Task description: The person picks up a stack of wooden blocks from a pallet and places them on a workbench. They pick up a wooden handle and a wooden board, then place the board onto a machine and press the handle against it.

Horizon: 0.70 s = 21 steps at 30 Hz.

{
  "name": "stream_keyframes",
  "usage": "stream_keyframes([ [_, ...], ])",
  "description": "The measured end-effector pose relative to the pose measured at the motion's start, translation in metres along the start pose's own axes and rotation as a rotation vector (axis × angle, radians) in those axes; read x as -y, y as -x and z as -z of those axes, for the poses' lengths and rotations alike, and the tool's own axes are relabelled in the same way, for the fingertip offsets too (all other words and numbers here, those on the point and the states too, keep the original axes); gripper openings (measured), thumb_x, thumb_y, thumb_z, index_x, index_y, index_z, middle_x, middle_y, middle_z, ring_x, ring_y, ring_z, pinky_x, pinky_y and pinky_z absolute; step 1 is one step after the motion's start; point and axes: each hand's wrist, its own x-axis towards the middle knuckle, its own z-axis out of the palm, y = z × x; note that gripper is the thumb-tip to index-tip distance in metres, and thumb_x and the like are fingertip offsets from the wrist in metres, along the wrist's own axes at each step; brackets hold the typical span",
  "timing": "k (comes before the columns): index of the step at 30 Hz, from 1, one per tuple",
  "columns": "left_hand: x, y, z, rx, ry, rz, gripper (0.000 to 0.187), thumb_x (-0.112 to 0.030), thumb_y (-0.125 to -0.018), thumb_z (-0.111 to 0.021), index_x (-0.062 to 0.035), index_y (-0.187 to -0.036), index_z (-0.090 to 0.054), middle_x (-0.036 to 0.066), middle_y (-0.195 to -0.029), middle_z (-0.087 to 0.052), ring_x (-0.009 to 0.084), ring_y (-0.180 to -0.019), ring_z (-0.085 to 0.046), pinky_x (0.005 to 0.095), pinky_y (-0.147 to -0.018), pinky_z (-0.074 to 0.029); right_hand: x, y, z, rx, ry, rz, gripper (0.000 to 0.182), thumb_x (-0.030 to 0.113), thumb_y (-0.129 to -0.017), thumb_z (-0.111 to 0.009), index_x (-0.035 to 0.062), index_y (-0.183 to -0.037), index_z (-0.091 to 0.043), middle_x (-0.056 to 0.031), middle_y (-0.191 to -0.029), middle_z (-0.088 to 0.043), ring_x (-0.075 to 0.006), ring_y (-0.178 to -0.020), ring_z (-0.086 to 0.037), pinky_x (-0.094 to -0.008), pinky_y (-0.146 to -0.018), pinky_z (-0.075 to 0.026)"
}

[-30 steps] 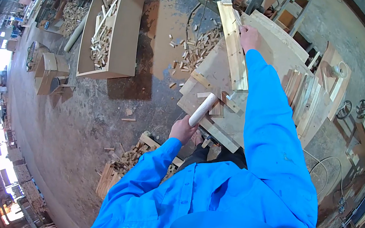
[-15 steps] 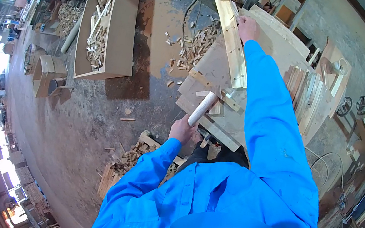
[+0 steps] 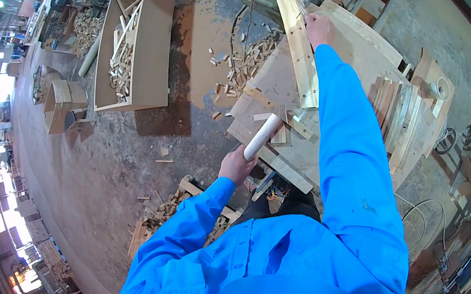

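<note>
My left hand [image 3: 237, 165] is closed round the lower end of a pale, rounded wooden piece [image 3: 263, 136], which points up toward the table's near left corner. My right hand [image 3: 319, 30] reaches to the far part of the table [image 3: 359, 59]. Its fingers are closed at the right edge of a long pale board with dark holes [image 3: 300, 45]; what they pinch is too small to make out. A narrow slat with holes [image 3: 301, 128] and short wood pieces lie near the board's lower end.
Wooden strips [image 3: 399, 115] lie side by side on the table's right. A large open box [image 3: 156, 46] of offcuts stands at the left. Scattered blocks [image 3: 246, 65] cover floor beside the table; more offcuts [image 3: 165, 213] lie near my left arm. A hose [image 3: 425, 207] curves at the right.
The view has shifted slightly. My right hand has moved a little along the top of the long board. My left hand still holds the rounded piece.
</note>
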Motion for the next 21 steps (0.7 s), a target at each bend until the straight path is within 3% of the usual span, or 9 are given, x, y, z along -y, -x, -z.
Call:
stream_keyframes([
  [6, -0.011, -0.01, -0.002, -0.031, 0.008, -0.02, 0.04, -0.039, -0.095, -0.074, -0.0017, -0.106, -0.067, 0.027, -0.096, -0.074, 0.0473, -0.095, -0.072, 0.0553, -0.083, -0.055, -0.009, -0.013, 0.002, -0.037, -0.065, 0.066, 0.029, 0.037, -0.097, -0.069, 0.0136, -0.105, -0.083, -0.016, -0.112, -0.077, -0.0393, -0.105, -0.072, -0.0502, -0.09, -0.057],
  [8, -0.015, -0.011, 0.001, -0.035, 0.012, -0.023, 0.04, -0.04, -0.095, -0.074, -0.0017, -0.106, -0.067, 0.027, -0.097, -0.074, 0.0473, -0.095, -0.072, 0.0556, -0.083, -0.055, -0.01, -0.008, 0.014, 0.026, -0.046, 0.166, 0.032, 0.039, -0.095, -0.07, 0.0098, -0.102, -0.082, -0.0181, -0.107, -0.077, -0.0394, -0.103, -0.072, -0.0501, -0.088, -0.056],
  [13, -0.019, -0.01, 0.002, -0.015, 0.018, 0.011, 0.041, -0.04, -0.094, -0.074, -0.0022, -0.109, -0.066, 0.028, -0.099, -0.074, 0.0472, -0.097, -0.071, 0.0564, -0.084, -0.055, -0.031, 0.004, 0.011, -0.028, 0.026, 0.17, 0.03, 0.034, -0.09, -0.074, 0.0074, -0.1, -0.081, -0.0191, -0.099, -0.077, -0.0379, -0.099, -0.072, -0.0494, -0.086, -0.056],
  [14, -0.017, -0.007, 0.0, -0.004, 0.032, -0.036, 0.042, -0.04, -0.094, -0.074, -0.0025, -0.11, -0.066, 0.027, -0.101, -0.074, 0.047, -0.098, -0.071, 0.0567, -0.085, -0.056, -0.041, 0.016, 0.009, -0.089, -0.231, 0.154, 0.031, 0.033, -0.091, -0.074, 0.0076, -0.106, -0.08, -0.0197, -0.099, -0.077, -0.0354, -0.099, -0.074, -0.0481, -0.087, -0.056],
  [15, -0.011, -0.006, 0.003, -0.01, 0.043, -0.07, 0.042, -0.041, -0.094, -0.073, -0.0029, -0.111, -0.066, 0.027, -0.102, -0.074, 0.0469, -0.098, -0.071, 0.0571, -0.085, -0.056, -0.024, 0.044, 0.042, 0.077, -0.265, 0.01, 0.046, 0.041, -0.092, -0.074, 0.0038, -0.118, -0.078, -0.0174, -0.114, -0.078, -0.0326, -0.109, -0.073, -0.043, -0.096, -0.055],
  [16, -0.008, -0.007, 0.001, 0.013, 0.008, -0.014, 0.043, -0.042, -0.093, -0.073, -0.0037, -0.112, -0.066, 0.026, -0.103, -0.074, 0.047, -0.098, -0.071, 0.0573, -0.086, -0.056, -0.036, 0.055, 0.037, -0.051, -0.34, -0.002, 0.047, 0.039, -0.094, -0.073, 0.0035, -0.125, -0.076, -0.0152, -0.118, -0.078, -0.0306, -0.113, -0.072, -0.0408, -0.1, -0.054],
  [18, -0.001, -0.002, -0.002, 0.002, 0.013, -0.01, 0.044, -0.044, -0.093, -0.073, -0.005, -0.112, -0.067, 0.025, -0.103, -0.075, 0.0471, -0.099, -0.071, 0.0576, -0.086, -0.056, -0.081, 0.081, 0.043, -0.031, -0.572, -0.136, 0.05, 0.026, -0.102, -0.064, -0.0038, -0.143, -0.061, -0.0189, -0.13, -0.072, -0.0289, -0.124, -0.066, -0.0424, -0.105, -0.052],
  [20, 0.001, 0.008, 0.001, -0.031, 0.058, -0.068, 0.045, -0.046, -0.093, -0.072, -0.0055, -0.112, -0.066, 0.025, -0.102, -0.075, 0.0472, -0.099, -0.071, 0.058, -0.086, -0.056, -0.054, 0.152, 0.108, -0.14, -0.83, -0.188, 0.048, 0.018, -0.105, -0.06, -0.0048, -0.147, -0.056, -0.0213, -0.142, -0.064, -0.0313, -0.13, -0.063, -0.0399, -0.106, -0.055],
  [21, 0.0, 0.011, 0.004, -0.024, 0.078, -0.072, 0.045, -0.046, -0.093, -0.071, -0.0055, -0.112, -0.066, 0.024, -0.102, -0.075, 0.0473, -0.099, -0.071, 0.0582, -0.086, -0.056, -0.106, 0.155, 0.106, -0.235, -0.73, -0.066, 0.044, 0.017, -0.104, -0.062, -0.0052, -0.142, -0.06, -0.0207, -0.139, -0.066, -0.0319, -0.128, -0.065, -0.0404, -0.103, -0.056],
])
